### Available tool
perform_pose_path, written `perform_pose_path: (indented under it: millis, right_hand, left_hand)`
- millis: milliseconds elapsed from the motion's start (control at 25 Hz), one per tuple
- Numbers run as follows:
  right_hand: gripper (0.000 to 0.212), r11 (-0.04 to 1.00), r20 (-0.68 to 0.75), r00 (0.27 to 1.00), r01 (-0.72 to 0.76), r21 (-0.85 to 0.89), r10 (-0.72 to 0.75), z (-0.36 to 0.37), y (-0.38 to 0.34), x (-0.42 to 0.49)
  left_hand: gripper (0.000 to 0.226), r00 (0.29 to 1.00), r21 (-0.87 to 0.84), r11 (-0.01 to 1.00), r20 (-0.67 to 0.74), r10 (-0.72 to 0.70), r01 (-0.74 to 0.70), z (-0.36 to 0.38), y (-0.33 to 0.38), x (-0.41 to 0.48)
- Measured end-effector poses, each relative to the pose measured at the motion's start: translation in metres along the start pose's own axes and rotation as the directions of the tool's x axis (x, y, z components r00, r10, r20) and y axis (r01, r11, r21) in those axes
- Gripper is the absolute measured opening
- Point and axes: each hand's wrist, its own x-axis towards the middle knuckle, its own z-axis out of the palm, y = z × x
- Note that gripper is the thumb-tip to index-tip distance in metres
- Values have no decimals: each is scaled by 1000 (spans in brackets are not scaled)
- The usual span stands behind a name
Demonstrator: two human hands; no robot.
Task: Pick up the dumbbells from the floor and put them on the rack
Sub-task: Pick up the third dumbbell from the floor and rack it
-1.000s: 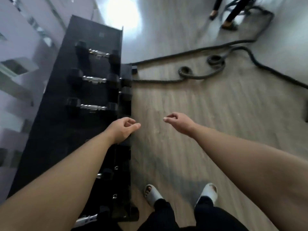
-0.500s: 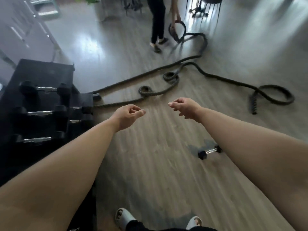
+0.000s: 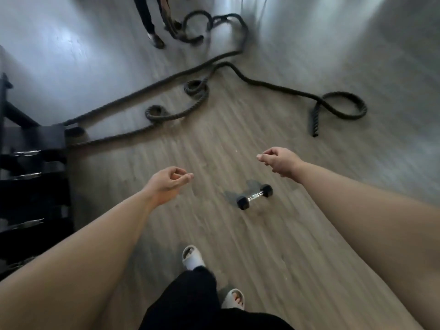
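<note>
A small black dumbbell point(image 3: 254, 196) with a chrome handle lies on the wooden floor, between and slightly below my two hands. My left hand point(image 3: 167, 184) hangs to its left, fingers loosely curled, holding nothing. My right hand point(image 3: 279, 161) is above and to the right of the dumbbell, fingers also curled and empty. The black rack point(image 3: 33, 182) stands at the left edge, with several dumbbells' chrome handles visible on its shelves.
A thick battle rope point(image 3: 195, 91) snakes across the floor beyond the dumbbell, its end point(image 3: 314, 122) at the right. Another person's legs point(image 3: 152, 25) stand at the top by the rope. My feet in pale slippers point(image 3: 192, 258) are at the bottom.
The view has swung right, away from the rack, which slid to the left edge. The floor dumbbell came into sight and now lies between my hands. Both hands stay empty.
</note>
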Motion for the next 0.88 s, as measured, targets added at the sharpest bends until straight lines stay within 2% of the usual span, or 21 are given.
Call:
perform_pose_path:
  millis: [160, 320, 480, 680, 880]
  right_hand:
    - [47, 995, 3, 995, -97, 26, 97, 3, 34, 64]
    - [35, 984, 66, 982, -179, 10, 178, -4, 67, 142]
    - [35, 984, 74, 981, -179, -5, 179, -7, 103, 237]
    - [34, 982, 143, 972, -180, -50, 185, 27, 186, 377]
    - [40, 967, 233, 945, -198, -158, 231, 75, 301, 504]
  left_hand:
    - [47, 997, -79, 994, 47, -68, 72, 50, -1, 71]
    - [29, 981, -86, 990, 170, -98, 114, 103, 13, 143]
    - [37, 972, -31, 985, 170, -163, 171, 148, 3, 213]
    - [34, 941, -52, 942, 91, -325, 331, 230, -53, 297]
    - [38, 884, -116, 877, 70, -462, 467, 359, -139, 385]
